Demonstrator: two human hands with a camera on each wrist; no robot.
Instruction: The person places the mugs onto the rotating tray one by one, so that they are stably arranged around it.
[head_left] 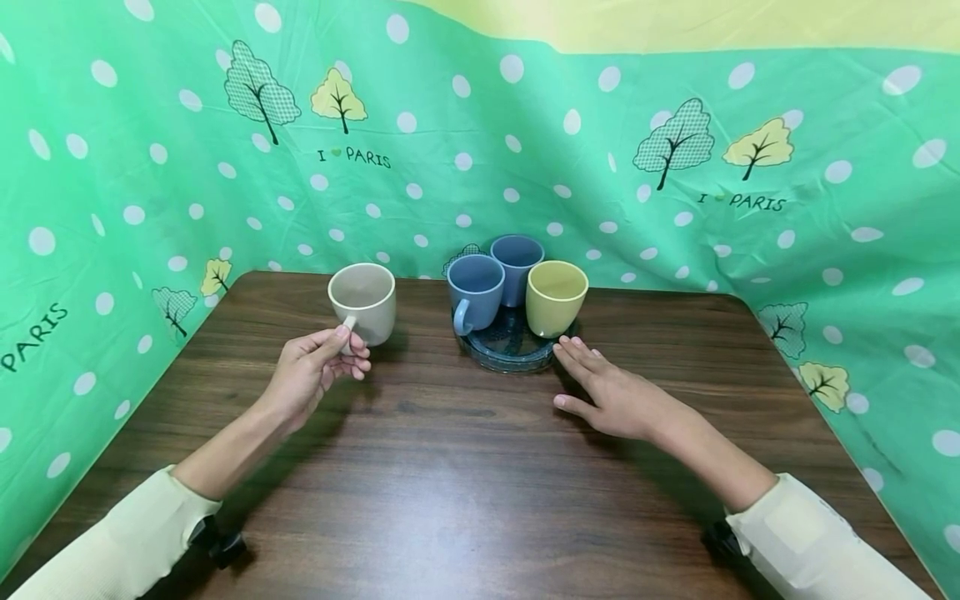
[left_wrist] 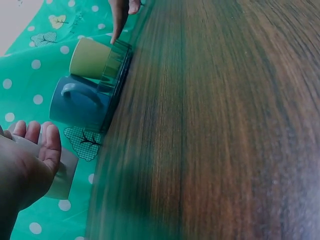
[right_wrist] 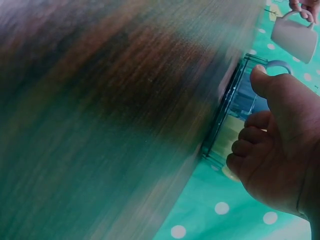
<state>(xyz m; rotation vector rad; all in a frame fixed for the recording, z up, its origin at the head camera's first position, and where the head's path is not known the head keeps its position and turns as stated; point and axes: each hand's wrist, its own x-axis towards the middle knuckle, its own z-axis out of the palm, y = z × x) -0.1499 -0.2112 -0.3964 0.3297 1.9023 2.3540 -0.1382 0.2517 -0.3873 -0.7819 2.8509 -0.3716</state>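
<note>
A light grey-beige mug (head_left: 377, 315) is upright at the back left of the table, its handle pinched between the thumb and fingers of my left hand (head_left: 306, 375). To its right stands a round, clear bluish glass tray (head_left: 510, 363) bearing three pieces. On it are a blue mug (head_left: 480, 292) with its handle toward me, a second blue cup (head_left: 519, 258) behind, and a yellow cup (head_left: 555, 304) at the right. My right hand (head_left: 618, 398) has its fingers extended, fingertips right at the tray's right front rim. In the right wrist view my hand (right_wrist: 280, 135) partly hides the tray.
The dark wooden table (head_left: 465, 483) runs back to a green dotted cloth (head_left: 420, 167) printed with trees. This cloth hangs close behind the cups and along both sides. A small black device (head_left: 217, 542) sits at the left sleeve cuff.
</note>
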